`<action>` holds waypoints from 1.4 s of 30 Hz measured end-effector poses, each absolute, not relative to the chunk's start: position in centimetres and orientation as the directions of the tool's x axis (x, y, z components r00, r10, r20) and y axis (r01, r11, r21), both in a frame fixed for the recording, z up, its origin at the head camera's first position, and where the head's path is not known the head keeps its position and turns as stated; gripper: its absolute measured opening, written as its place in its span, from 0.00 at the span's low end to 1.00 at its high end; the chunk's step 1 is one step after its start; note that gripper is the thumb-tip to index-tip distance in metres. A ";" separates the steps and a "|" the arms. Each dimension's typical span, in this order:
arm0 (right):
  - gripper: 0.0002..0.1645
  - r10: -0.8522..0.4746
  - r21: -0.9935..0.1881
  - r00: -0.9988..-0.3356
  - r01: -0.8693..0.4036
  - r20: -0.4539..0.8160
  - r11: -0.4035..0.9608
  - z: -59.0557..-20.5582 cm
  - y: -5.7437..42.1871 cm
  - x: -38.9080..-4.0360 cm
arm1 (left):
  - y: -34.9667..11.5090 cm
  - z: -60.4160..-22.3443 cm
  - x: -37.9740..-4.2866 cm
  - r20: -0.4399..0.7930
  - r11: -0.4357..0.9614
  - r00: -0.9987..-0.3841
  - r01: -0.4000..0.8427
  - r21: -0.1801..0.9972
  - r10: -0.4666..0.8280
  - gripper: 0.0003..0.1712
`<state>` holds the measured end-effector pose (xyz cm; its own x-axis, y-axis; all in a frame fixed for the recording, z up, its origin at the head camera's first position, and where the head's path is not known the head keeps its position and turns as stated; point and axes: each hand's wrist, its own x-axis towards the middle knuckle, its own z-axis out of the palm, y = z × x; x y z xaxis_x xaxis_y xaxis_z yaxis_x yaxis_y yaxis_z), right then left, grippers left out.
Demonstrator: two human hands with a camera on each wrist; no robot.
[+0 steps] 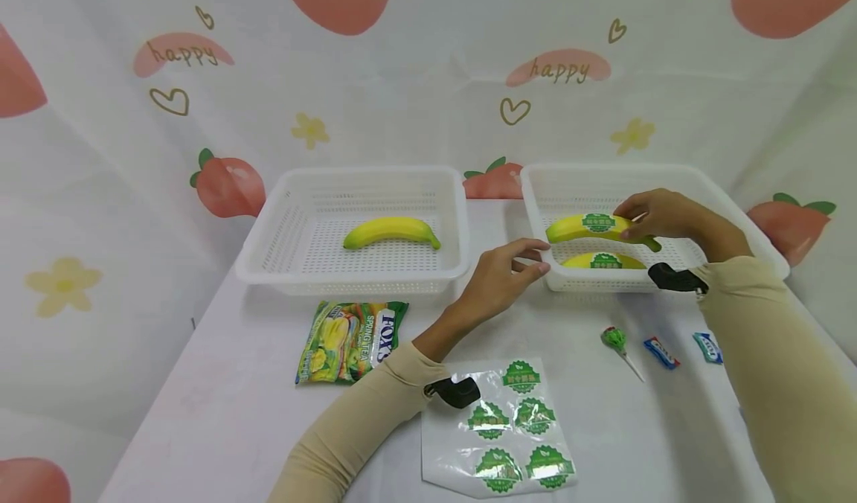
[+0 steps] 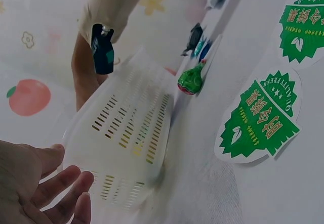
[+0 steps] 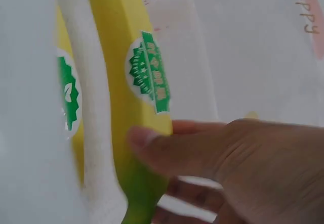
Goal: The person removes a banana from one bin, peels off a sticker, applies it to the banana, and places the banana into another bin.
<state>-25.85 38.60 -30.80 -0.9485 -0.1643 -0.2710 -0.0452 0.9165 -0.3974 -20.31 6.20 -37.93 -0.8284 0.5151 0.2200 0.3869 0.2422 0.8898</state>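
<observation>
My right hand (image 1: pixel 663 216) grips a yellow banana (image 1: pixel 565 228) near its green stem end, thumb on the near side and fingers behind. On its side is a green-and-white sticker (image 3: pixel 147 72). It is inside the right basket (image 1: pixel 676 172), a white plastic one with slotted walls. A second stickered banana (image 1: pixel 576 260) lies lower in that basket, partly hidden by the front rim. My left hand (image 1: pixel 498 280) has loosely bent fingers, holding nothing, with the fingertips right by the basket's front left corner.
The left basket (image 1: pixel 254 257) holds a plain banana (image 1: pixel 391 229). In front lie a candy bag (image 1: pixel 351 341) and a sticker sheet (image 1: pixel 455 451), partly under my left arm. A green-wrapped lollipop (image 1: pixel 614 338) and two small wrapped candies (image 1: pixel 661 353) lie near my right arm.
</observation>
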 end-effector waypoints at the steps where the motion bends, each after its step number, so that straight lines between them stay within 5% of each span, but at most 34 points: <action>1: 0.32 -0.165 -0.396 -0.943 -0.040 -0.288 0.917 -31.0 38.7 -25.9 | 6.2 -37.9 -20.3 0.221 0.242 -0.828 0.388 0.890 0.515 0.22; 14: 0.31 -0.212 -0.419 -0.862 0.000 -0.460 0.908 -31.0 38.2 -26.7 | 6.1 -37.7 -20.2 0.211 0.252 -0.824 0.387 0.887 0.525 0.22; 23: 0.38 -0.230 -0.444 -0.821 0.033 -0.523 0.895 -31.2 38.4 -26.6 | 6.0 -37.7 -20.1 0.200 0.266 -0.824 0.386 0.884 0.529 0.24; 34: 0.29 -0.289 -0.412 -0.937 -0.188 -0.197 0.892 -30.6 36.1 -21.5 | 5.8 -37.4 -19.9 0.181 0.275 -0.822 0.375 0.885 0.540 0.25; 42: 0.29 -0.221 -0.417 -0.975 -0.200 -0.004 0.887 -31.9 33.8 -16.3 | 5.5 -37.3 -19.5 0.155 0.302 -0.817 0.373 0.877 0.556 0.28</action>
